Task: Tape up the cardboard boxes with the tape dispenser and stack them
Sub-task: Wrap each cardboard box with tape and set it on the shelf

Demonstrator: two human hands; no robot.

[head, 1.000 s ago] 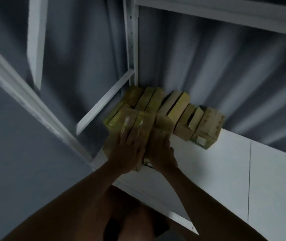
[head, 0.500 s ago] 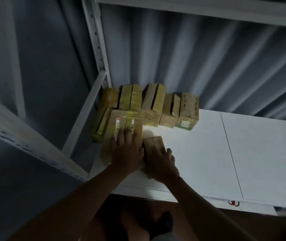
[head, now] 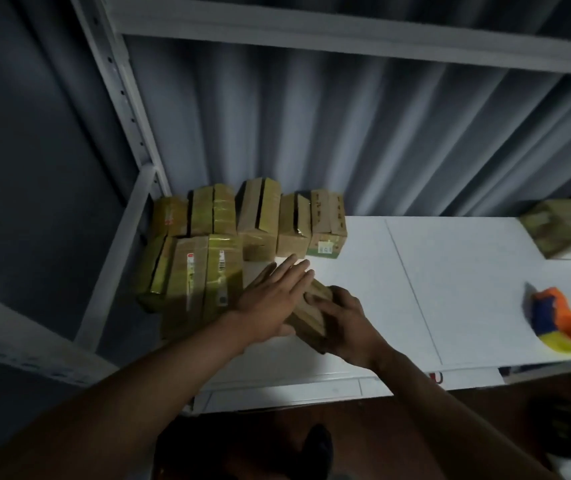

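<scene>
A small cardboard box (head: 312, 311) lies on the white shelf (head: 467, 289) near its front left. My right hand (head: 348, 323) grips the box from the right, fingers curled over its top. My left hand (head: 273, 299) lies flat with straight fingers against the box's left side. Several taped boxes (head: 253, 216) stand in a row at the back left, and a larger taped box (head: 204, 282) with labels sits in front of them. An orange, blue and yellow tape dispenser (head: 559, 322) lies at the shelf's right edge.
More cardboard boxes (head: 561, 230) are piled at the far right of the shelf. A white metal upright (head: 131, 109) and crossbar frame the left side, with an upper shelf beam (head: 346, 39) overhead. A grey corrugated wall stands behind. Brown floor shows below.
The view has swung right, revealing the tape dispenser and the far boxes. My left hand has left the large taped box and now lies against the small box, which my right hand still holds.
</scene>
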